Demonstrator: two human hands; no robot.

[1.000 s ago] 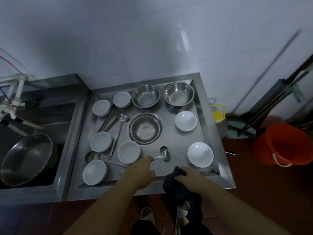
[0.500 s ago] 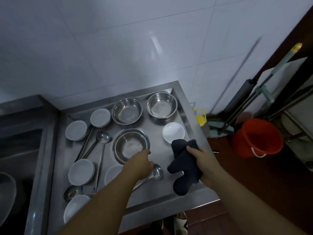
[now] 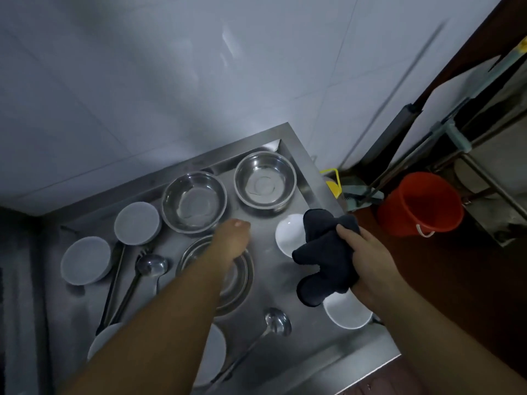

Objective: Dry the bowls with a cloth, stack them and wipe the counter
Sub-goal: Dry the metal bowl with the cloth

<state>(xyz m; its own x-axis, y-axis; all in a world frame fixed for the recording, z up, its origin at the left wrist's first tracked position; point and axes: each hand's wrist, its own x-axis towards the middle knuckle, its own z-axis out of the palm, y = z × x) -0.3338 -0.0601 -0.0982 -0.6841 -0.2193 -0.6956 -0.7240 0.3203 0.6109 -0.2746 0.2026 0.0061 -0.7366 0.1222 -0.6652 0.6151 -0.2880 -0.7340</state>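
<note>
My right hand [image 3: 368, 260] grips a dark cloth [image 3: 323, 255] above the right side of the steel counter [image 3: 313, 346]. The cloth partly hides two white bowls [image 3: 288, 232] [image 3: 346, 315]. My left hand [image 3: 232, 238] reaches forward over the middle steel bowl [image 3: 242, 277], its fingertips near the gap between the two far steel bowls [image 3: 194, 201] [image 3: 265, 179]; it holds nothing. More white bowls [image 3: 137, 222] [image 3: 85, 259] lie at the left, and another [image 3: 215, 354] sits under my left forearm.
Ladles [image 3: 151, 266] [image 3: 276, 323] lie among the bowls. The counter has a raised rim and meets a white tiled wall [image 3: 199, 81] behind. Right of it on the floor stand a red bucket [image 3: 419, 203], mop handles [image 3: 445, 126] and a yellow-capped bottle [image 3: 333, 186].
My left hand has let go of the ladle at the front and moved forward toward the far steel bowls. My right hand lifted the cloth up and forward. The view has swung right.
</note>
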